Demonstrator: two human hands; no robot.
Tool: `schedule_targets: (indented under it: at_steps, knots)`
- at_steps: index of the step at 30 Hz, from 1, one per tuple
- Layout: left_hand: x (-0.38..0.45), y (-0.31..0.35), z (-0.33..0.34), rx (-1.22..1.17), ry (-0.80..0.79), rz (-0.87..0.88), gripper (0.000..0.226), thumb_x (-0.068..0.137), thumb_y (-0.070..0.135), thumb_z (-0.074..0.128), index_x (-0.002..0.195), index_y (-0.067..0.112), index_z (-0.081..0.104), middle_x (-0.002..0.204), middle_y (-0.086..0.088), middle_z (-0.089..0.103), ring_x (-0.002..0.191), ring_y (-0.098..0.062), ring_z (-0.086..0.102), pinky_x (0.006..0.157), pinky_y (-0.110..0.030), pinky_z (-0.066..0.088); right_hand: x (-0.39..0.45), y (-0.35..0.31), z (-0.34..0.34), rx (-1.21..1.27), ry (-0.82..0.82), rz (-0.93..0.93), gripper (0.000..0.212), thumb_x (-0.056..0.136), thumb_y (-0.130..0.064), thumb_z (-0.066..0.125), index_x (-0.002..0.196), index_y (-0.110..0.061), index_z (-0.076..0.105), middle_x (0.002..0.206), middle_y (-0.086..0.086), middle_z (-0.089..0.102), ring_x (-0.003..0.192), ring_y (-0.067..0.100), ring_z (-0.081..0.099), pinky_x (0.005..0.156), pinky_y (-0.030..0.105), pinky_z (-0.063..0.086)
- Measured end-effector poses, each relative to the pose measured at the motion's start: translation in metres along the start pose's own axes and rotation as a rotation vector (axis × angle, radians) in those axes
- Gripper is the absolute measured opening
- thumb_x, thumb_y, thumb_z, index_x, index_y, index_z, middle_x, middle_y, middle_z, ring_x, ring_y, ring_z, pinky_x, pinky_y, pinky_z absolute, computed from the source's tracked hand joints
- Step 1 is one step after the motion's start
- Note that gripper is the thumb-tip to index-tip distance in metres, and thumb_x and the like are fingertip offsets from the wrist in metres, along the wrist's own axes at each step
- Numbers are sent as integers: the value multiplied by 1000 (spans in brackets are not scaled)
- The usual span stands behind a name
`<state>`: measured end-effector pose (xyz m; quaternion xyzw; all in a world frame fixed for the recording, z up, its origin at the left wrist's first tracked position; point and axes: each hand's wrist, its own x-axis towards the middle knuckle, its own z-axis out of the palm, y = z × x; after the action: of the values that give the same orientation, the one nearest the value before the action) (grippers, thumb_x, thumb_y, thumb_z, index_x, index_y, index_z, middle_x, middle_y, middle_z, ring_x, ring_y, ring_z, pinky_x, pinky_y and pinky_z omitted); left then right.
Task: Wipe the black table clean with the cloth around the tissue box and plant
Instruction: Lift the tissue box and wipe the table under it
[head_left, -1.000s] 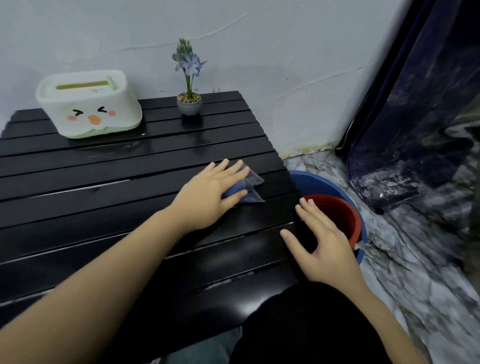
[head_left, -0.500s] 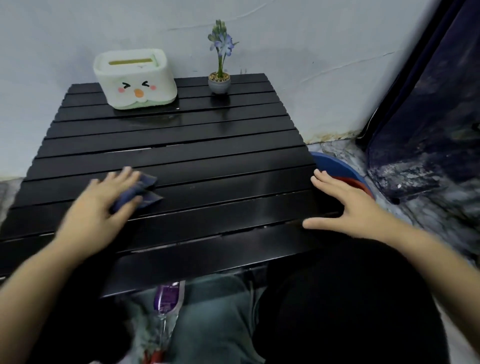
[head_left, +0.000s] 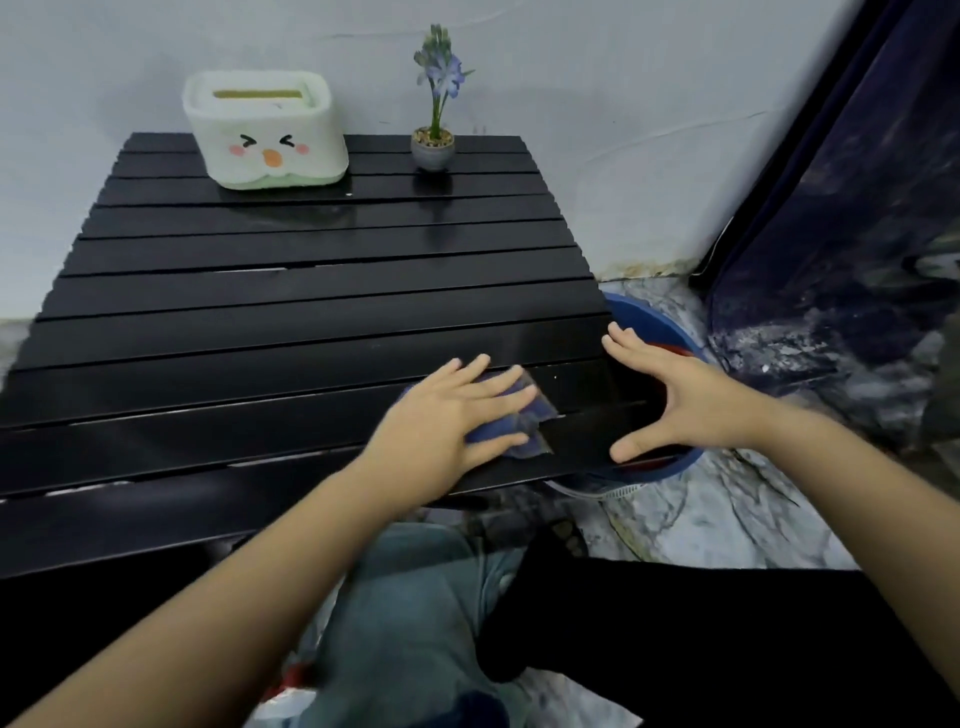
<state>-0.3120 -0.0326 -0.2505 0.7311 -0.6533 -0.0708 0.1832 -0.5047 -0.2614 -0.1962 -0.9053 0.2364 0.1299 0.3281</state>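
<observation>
Head view, near edge first: jeans-clad knees and a dark garment below the desk (head_left: 260, 332), a black slatted top. Left hand (head_left: 447, 421) lies flat, fingers spread, pressing a blue cloth (head_left: 524, 415) onto the near-right slats; no closed grip, the palm just pins the cloth down. Right hand (head_left: 670, 400) is open and empty, fingers splayed, braced at the desk's right edge, partly over a blue basin (head_left: 675, 457) on the floor beside it. A red rim shows inside the basin; contents not readable.

Middle slats bare, glossy, a few pale specks and streaks visible.

Far end: white tissue box (head_left: 265, 135) with a cartoon face at back left, small potted plant (head_left: 434, 140) well apart to its right, both near the wall.

Judgement: wiping step is in hand, on the near strip. Next move likely calls for sweeping the cloth along the slats, then working up toward the back row, steering between and beside the box and pot without knocking the light plant.
</observation>
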Motion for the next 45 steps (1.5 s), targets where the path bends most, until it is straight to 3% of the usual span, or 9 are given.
schedule_targets:
  at_steps: [6,9,12,19,23,31,37,42,45]
  knots:
    - [-173,-103,-57,-59,196,-486,51,90,67,43,139,58,35,148,39,29,145,-29,26,115,-41,16,2,-6,1,9,-12,10,133,54,-51,89,159,-29,9,163,-21,-5,148,-5,-9,119,22,9]
    - [-207,-119,-67,-54,308,-797,64,85,77,34,140,45,41,150,2,46,136,-38,40,111,-59,30,8,-18,13,-54,32,21,139,52,-82,71,159,-23,6,165,-11,-8,150,3,-15,124,36,-1]
    - [-171,-84,-53,184,384,-991,60,91,55,37,133,17,56,143,-15,52,124,-45,50,100,-57,41,16,-42,38,-91,112,-74,113,73,-83,51,159,-22,12,166,-10,-5,150,3,-14,125,37,-3]
    - [-33,9,-2,191,221,-503,59,95,53,31,139,21,53,146,-4,51,136,-35,43,112,-47,31,30,-69,65,-214,179,-110,81,96,-58,39,159,-13,13,167,2,1,153,12,-5,125,38,-2]
    - [-43,0,-6,210,155,-393,54,98,49,38,144,21,47,151,0,45,142,-36,33,116,-47,24,39,-87,70,-216,232,-125,75,100,-52,37,159,-12,15,167,4,3,154,14,-3,125,39,-1]
    - [-170,-102,-60,190,313,-873,47,97,36,55,141,20,51,151,-5,45,139,-42,35,114,-52,27,80,-168,106,-242,219,-324,74,101,-55,34,158,-11,15,167,5,4,154,15,-3,125,39,0]
    - [-163,-145,-90,-45,524,-992,42,98,35,53,138,20,55,150,-2,46,141,-29,38,114,-41,32,122,-202,124,-280,185,-359,73,102,-56,32,158,-12,18,167,5,6,154,16,-3,125,42,-1]
    - [-113,-197,-141,-411,844,-925,20,98,29,55,100,14,67,81,16,72,78,11,62,79,-11,46,182,-225,99,-136,232,-323,71,100,-54,42,157,-15,24,166,2,13,154,14,4,125,39,0]
    - [-77,-247,-171,-564,921,-954,25,95,35,55,91,14,68,68,21,72,75,10,61,72,-10,45,236,-235,67,23,310,-281,73,95,-53,56,154,-20,30,164,1,23,152,17,14,125,39,10]
